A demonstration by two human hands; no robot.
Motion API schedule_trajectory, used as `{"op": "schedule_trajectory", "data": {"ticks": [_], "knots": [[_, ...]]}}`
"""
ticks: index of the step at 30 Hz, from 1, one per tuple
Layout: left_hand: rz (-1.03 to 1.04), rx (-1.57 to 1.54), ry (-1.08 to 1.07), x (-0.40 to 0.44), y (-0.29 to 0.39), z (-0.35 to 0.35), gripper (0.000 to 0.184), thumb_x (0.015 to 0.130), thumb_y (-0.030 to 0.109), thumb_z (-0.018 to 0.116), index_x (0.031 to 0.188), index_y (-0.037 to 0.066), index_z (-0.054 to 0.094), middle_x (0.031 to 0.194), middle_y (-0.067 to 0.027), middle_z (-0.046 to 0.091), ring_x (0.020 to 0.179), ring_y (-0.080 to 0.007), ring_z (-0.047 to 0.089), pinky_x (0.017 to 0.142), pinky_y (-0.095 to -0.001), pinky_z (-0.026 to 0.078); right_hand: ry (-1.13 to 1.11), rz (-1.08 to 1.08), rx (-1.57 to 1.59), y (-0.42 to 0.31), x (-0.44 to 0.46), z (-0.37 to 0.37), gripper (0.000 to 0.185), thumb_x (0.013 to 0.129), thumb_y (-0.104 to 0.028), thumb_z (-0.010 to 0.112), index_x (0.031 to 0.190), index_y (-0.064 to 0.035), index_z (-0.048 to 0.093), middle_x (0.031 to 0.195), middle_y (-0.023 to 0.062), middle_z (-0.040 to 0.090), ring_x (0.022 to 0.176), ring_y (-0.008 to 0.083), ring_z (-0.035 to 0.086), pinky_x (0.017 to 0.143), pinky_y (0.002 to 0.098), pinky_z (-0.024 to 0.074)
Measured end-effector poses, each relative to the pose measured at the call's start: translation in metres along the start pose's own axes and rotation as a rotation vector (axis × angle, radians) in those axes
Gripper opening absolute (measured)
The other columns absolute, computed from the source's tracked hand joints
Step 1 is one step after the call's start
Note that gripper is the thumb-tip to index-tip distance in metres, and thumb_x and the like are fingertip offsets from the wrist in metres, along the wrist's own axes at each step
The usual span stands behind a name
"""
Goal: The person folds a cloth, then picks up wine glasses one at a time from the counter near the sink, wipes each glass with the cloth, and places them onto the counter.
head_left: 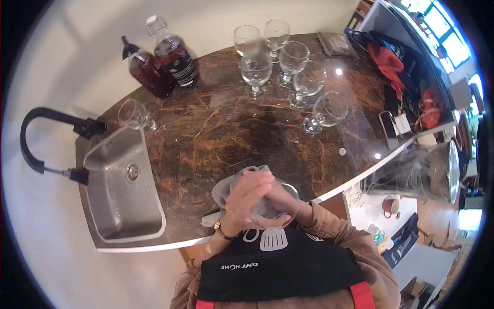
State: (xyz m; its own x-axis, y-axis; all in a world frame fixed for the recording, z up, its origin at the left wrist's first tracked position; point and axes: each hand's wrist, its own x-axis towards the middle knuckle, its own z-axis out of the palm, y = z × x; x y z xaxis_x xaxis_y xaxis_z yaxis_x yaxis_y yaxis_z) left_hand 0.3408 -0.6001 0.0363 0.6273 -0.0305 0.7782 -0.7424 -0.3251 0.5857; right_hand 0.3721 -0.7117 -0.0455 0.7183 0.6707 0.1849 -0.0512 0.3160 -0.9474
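Near the counter's front edge, in front of my apron, both my hands are close together around a clear glass (264, 210). My left hand (244, 198), with a watch at its wrist, grips a grey cloth (222, 191) against the glass. From the other side my right hand (284, 202) holds the glass, its fingers partly seen through the bowl. The cloth bunches up behind and left of my left hand. The glass's lower part is hidden by my hands.
Several stemmed glasses (256, 71) stand at the back, another glass (133, 113) beside the sink (123, 206). Two bottles of dark red liquid (177, 59) stand back left, near the black faucet (38, 116). A phone (387, 130) and red cloth (386, 62) lie right.
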Motion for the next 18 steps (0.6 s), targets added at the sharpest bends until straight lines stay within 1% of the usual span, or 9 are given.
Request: {"op": "schedule_trajectory", "data": {"ticks": [2,3,4,6,8,10,12,15,18], "knots": [[-0.131,-0.072,0.061,-0.003,-0.005,0.0,0.075,0.047,0.022,0.082,0.109,0.0,0.045,0.102,-0.0169,0.055,0.094,-0.0299,0.055,0.077,-0.037,0.046,0.121,0.408,-0.411,-0.021,0.004,-0.002,0.031,0.078,-0.019,0.051,0.104,-0.0039,0.053,0.101,0.0127,0.055,0.099,0.0217,0.051,0.082,0.0323,0.0401],[-0.129,-0.11,0.071,-0.003,-0.01,0.0,0.077,0.048,0.025,0.082,0.11,0.001,0.044,0.101,-0.0181,0.055,0.093,-0.0305,0.055,0.078,-0.037,0.046,0.115,0.241,-0.516,-0.008,0.004,-0.008,0.03,0.08,-0.022,0.051,0.103,-0.0029,0.055,0.099,0.0168,0.055,0.094,0.0224,0.052,0.077,0.0327,0.0404],[-0.126,-0.118,0.063,-0.003,-0.014,0.001,0.077,0.048,0.025,0.082,0.11,0.001,0.044,0.101,-0.0181,0.055,0.093,-0.0305,0.055,0.078,-0.037,0.046,0.126,0.238,-0.516,-0.009,0.002,-0.014,0.03,0.08,-0.022,0.051,0.103,-0.0029,0.055,0.099,0.0168,0.055,0.094,0.0224,0.052,0.077,0.0327,0.0404],[-0.139,-0.111,0.121,-0.002,-0.023,0.002,0.079,0.05,0.027,0.082,0.112,0.001,0.041,0.1,-0.0196,0.055,0.092,-0.03,0.055,0.079,-0.0362,0.046,0.158,0.4,-0.498,-0.014,-0.004,-0.029,0.031,0.082,-0.024,0.051,0.104,-0.0034,0.055,0.096,0.0178,0.056,0.089,0.0244,0.054,0.076,0.0321,0.0408],[-0.108,-0.083,0.097,0.003,-0.044,0.001,0.081,0.054,0.029,0.08,0.115,-0.001,0.036,0.107,-0.0205,0.051,0.096,-0.0284,0.054,0.083,-0.0353,0.044,0.221,0.445,-0.366,-0.019,-0.016,-0.036,0.033,0.084,-0.029,0.051,0.102,-0.0016,0.056,0.092,0.0145,0.058,0.086,0.0213,0.054,0.076,0.03,0.0407],[-0.204,-0.059,0.238,0.013,-0.064,0.004,0.084,0.056,0.028,0.079,0.117,-0.002,0.031,0.114,-0.0198,0.046,0.103,-0.0269,0.049,0.087,-0.034,0.04,0.386,0.506,-0.229,-0.028,-0.032,-0.041,0.035,0.084,-0.03,0.051,0.099,0.001,0.056,0.092,0.0092,0.058,0.088,0.0158,0.052,0.077,0.0275,0.0403],[-0.256,-0.018,0.287,0.025,-0.089,0.011,0.09,0.057,0.037,0.078,0.122,0.001,0.027,0.115,-0.0169,0.045,0.105,-0.0255,0.048,0.088,-0.0342,0.039,0.404,0.545,-0.134,-0.02,-0.047,-0.052,0.036,0.084,-0.032,0.051,0.099,0.0013,0.054,0.093,0.0047,0.056,0.089,0.0118,0.05,0.078,0.0252,0.0396],[-0.263,0.082,0.229,0.043,-0.115,0.024,0.083,0.058,0.032,0.077,0.121,0.002,0.031,0.116,-0.0129,0.045,0.106,-0.0217,0.046,0.09,-0.0335,0.035,0.691,0.668,0.17,-0.003,-0.059,-0.059,0.038,0.083,-0.033,0.052,0.103,-0.0011,0.051,0.098,0.0037,0.054,0.09,0.0117,0.049,0.08,0.0237,0.0382],[-0.315,0.071,0.2,0.056,-0.128,0.042,0.079,0.057,0.028,0.077,0.119,0.003,0.035,0.116,-0.0093,0.046,0.107,-0.0194,0.045,0.092,-0.0332,0.032,0.651,0.618,0.092,0.004,-0.06,-0.062,0.038,0.083,-0.034,0.052,0.101,-0.0006,0.051,0.099,0.0045,0.054,0.092,0.012,0.048,0.082,0.0239,0.037]]}}
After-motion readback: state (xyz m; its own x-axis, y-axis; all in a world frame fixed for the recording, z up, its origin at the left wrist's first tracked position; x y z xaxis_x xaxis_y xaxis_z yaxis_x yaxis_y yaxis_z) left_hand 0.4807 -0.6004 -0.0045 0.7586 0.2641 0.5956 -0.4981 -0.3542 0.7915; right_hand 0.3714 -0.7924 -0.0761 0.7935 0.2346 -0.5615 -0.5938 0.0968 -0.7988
